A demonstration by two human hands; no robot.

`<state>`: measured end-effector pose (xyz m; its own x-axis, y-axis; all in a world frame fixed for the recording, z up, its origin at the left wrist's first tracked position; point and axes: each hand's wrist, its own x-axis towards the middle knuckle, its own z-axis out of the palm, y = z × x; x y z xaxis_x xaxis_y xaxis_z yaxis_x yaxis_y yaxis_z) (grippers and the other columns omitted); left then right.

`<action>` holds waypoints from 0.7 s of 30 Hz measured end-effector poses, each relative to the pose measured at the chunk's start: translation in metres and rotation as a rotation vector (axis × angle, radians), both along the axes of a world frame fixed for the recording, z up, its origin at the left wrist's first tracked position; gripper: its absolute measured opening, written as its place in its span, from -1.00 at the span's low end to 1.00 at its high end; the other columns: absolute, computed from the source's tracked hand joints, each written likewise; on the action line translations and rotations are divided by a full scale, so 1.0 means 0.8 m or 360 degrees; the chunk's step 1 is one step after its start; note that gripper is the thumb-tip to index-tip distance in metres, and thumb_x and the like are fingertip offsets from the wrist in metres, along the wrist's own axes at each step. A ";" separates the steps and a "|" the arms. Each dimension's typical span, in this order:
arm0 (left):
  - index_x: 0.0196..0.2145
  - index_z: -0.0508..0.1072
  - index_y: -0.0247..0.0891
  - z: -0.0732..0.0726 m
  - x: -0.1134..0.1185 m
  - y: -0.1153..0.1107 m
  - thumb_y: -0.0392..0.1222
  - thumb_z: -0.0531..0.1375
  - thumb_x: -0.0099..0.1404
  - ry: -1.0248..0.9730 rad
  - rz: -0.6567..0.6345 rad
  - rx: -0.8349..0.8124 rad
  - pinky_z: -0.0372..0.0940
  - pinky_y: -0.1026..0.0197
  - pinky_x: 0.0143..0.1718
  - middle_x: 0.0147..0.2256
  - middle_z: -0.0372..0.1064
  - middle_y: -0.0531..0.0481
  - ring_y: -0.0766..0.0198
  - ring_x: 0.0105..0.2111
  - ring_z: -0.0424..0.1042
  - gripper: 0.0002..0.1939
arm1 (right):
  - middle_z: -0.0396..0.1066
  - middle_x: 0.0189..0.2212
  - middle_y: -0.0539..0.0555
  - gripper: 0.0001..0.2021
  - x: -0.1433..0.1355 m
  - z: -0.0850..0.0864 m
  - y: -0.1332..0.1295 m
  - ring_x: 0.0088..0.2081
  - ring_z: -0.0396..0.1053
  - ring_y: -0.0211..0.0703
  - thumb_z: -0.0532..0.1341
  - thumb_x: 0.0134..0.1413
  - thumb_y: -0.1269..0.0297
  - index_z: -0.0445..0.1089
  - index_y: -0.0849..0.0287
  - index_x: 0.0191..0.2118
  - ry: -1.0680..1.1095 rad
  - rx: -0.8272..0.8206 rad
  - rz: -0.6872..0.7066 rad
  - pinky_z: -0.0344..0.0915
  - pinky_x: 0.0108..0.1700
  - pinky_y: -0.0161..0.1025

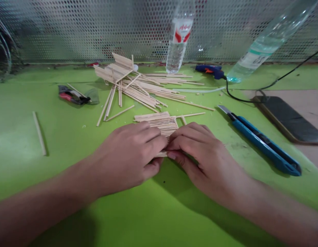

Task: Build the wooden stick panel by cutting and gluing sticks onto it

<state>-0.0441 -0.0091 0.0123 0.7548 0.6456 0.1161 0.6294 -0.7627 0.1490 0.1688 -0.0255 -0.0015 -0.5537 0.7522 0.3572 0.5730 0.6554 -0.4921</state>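
- The left hand (130, 156) and the right hand (197, 154) lay close together on the bright green table top (159, 212), fingertips nearly meeting; both were pinched on the near edge of a flat panel of thin pale wooden sticks laid side by side (159, 122)
- The stick panel rested flat on the table, its far half showing beyond the fingers and its near part hidden under them
- Behind it lay a loose heap of long pale wooden sticks (138, 85), spread fan-wise; a single wooden stick (39, 133) lay well apart to the left
- A blue utility knife with its blade out (261, 141) lay to the right of the right hand, apart from it; a dark flat phone (287, 118) lay further right
- At the back stood a clear plastic bottle with a red and white label (178, 37), a blue glue gun with a black cord (210, 70) and a second clear bottle, tilted (267, 41), before a perforated metal screen (71, 31)
- A small red and black tool (71, 96) lay at the left rear
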 end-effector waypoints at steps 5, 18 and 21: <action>-0.20 0.49 -0.22 -0.001 -0.001 0.000 -0.26 0.18 0.36 -0.0013 -0.0025 0.0009 0.27 0.06 -0.22 -0.25 0.45 0.01 0.20 -0.25 0.35 -0.90 | 0.48 -0.31 0.12 -0.85 0.000 0.001 0.000 -0.21 0.35 -0.01 0.18 0.31 0.49 0.45 0.19 -0.28 -0.0050 0.0060 -0.0014 0.24 -0.13 -0.02; -0.23 0.49 -0.22 -0.001 0.000 0.001 -0.27 0.19 0.35 -0.0017 -0.0013 0.0005 0.29 0.05 -0.23 -0.24 0.45 0.01 0.17 -0.22 0.36 -0.92 | 0.51 -0.32 0.10 -0.85 0.003 0.005 0.000 -0.21 0.35 -0.03 0.19 0.33 0.45 0.47 0.18 -0.30 -0.0130 0.0169 -0.0009 0.25 -0.12 -0.02; -0.21 0.49 -0.22 -0.001 0.000 0.000 -0.27 0.18 0.35 -0.0005 -0.0005 -0.0038 0.29 0.06 -0.24 -0.22 0.46 0.00 0.17 -0.21 0.37 -0.91 | 0.51 -0.32 0.11 -0.84 0.003 0.004 0.001 -0.20 0.36 -0.02 0.20 0.32 0.46 0.48 0.21 -0.31 -0.0130 0.0184 0.0016 0.26 -0.11 -0.01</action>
